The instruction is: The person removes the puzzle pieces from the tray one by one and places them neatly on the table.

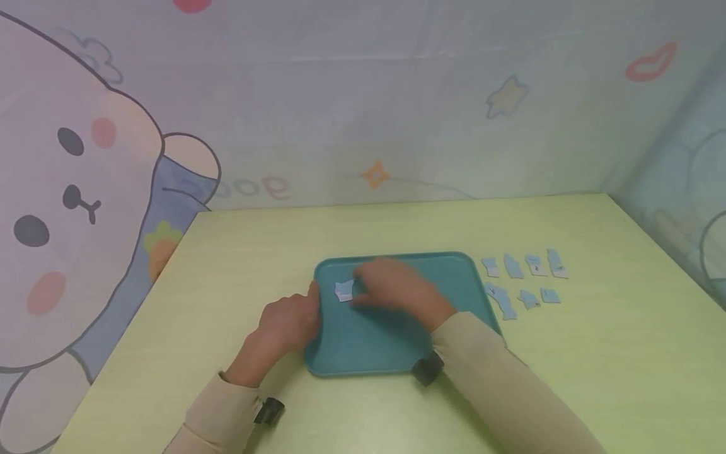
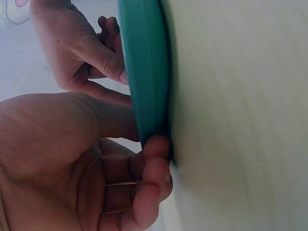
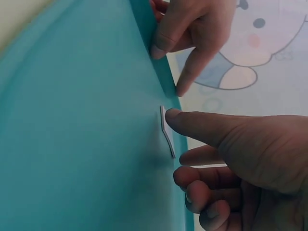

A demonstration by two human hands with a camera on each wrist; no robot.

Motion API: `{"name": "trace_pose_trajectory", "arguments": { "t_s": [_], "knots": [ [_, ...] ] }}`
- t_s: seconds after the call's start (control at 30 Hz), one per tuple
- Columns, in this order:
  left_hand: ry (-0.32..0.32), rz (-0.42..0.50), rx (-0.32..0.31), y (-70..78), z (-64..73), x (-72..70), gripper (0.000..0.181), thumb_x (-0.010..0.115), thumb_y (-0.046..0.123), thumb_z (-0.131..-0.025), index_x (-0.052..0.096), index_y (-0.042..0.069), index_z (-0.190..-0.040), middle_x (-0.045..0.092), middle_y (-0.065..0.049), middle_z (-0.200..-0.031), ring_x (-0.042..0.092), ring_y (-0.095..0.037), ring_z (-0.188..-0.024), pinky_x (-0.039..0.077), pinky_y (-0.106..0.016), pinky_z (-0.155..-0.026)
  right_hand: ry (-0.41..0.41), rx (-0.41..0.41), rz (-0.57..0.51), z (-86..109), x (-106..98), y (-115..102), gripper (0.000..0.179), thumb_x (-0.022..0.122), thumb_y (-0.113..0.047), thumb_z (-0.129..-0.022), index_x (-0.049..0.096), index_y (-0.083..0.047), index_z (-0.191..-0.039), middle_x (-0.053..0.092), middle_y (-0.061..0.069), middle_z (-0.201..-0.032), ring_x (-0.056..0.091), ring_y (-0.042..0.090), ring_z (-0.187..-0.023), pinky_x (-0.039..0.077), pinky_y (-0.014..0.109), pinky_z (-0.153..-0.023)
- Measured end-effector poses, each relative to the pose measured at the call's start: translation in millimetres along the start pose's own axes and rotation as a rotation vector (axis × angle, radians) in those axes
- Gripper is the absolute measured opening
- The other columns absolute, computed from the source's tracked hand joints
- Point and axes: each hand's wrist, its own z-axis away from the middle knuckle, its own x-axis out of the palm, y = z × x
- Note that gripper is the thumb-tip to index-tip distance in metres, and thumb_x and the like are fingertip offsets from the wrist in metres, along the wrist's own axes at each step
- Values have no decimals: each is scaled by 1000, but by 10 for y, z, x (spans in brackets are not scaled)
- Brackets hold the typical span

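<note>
A teal tray (image 1: 363,347) lies on the table, and my left hand (image 1: 290,321) grips its left rim. In the left wrist view the fingers curl against the outside of the tray wall. One pale blue and white puzzle piece (image 1: 344,290) lies flat inside the tray, toward its upper left. Right beside that piece my right hand (image 1: 394,284) hovers low over the tray, thumb and forefinger spread apart. The right wrist view shows the thumb (image 3: 192,122) at the edge of the piece, with the other fingers loosely bent.
Several more flat puzzle pieces (image 1: 525,299) lie in two rows on the table (image 1: 612,353), just right of the tray. A printed cloth (image 1: 363,113) with cartoon figures hangs behind the table and along its sides.
</note>
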Motion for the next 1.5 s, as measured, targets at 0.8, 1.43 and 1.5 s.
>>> {"name": "trace_pose_trajectory", "arguments": {
  "t_s": [0.8,1.43,1.5],
  "knots": [
    [5,0,4,-18,2,0,58,48,15,-107,35,-8,-159,70,-19,-96,63,-25,-77,53,-46,-66,5,58,24,-100,75,-158,32,81,-39,-93,62,-15,-83,53,-2,-70,48,17,-68,45,36,-64],
    [15,-4,4,-12,-9,12,58,49,15,-108,35,-9,-159,69,-18,-94,59,-23,-75,53,-45,-65,-5,83,56,-158,110,-205,29,76,-35,-99,67,-8,-92,45,-2,-67,46,16,-67,43,33,-64],
    [15,-7,7,-13,-12,18,58,49,15,-107,35,-9,-159,69,-18,-95,59,-23,-75,52,-44,-65,0,67,52,-166,127,-181,29,76,-34,-98,66,-9,-89,45,-3,-66,45,15,-66,42,32,-63]
  ]
}}
